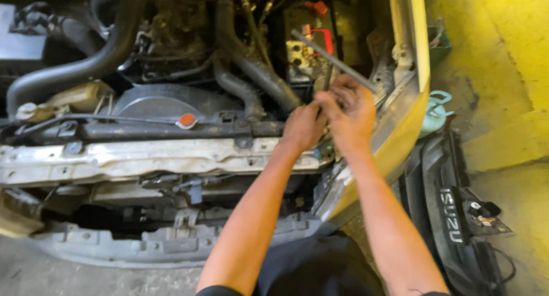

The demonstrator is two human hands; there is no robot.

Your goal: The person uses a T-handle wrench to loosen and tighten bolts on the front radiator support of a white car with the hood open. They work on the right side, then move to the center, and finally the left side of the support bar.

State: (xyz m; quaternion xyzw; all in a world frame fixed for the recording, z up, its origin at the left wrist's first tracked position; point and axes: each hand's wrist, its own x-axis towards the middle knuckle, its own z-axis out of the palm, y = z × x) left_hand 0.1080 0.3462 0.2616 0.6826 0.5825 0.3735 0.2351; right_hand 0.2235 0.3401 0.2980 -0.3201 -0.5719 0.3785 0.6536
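T-handle wrench [334, 60] of grey metal stands over the right corner of the open engine bay [171, 73], its long bar slanting from upper left to lower right in front of the battery [306, 50]. Below it runs the pale front crossmember [143, 159], with the dark radiator hose [257, 67] coming down to the same corner. Leaning on the ground to the right is a removed black grille [452, 216] bearing a silver badge of block letters. The right hand [351, 116] has its fingers curled shut about the wrench's upright shaft, just under the bar. The left hand [303, 127] touches it from the left — fingers bent, but I cannot tell whether they grip anything. A small round orange-red cap [187, 120] sits on the radiator top — well left of both hands.
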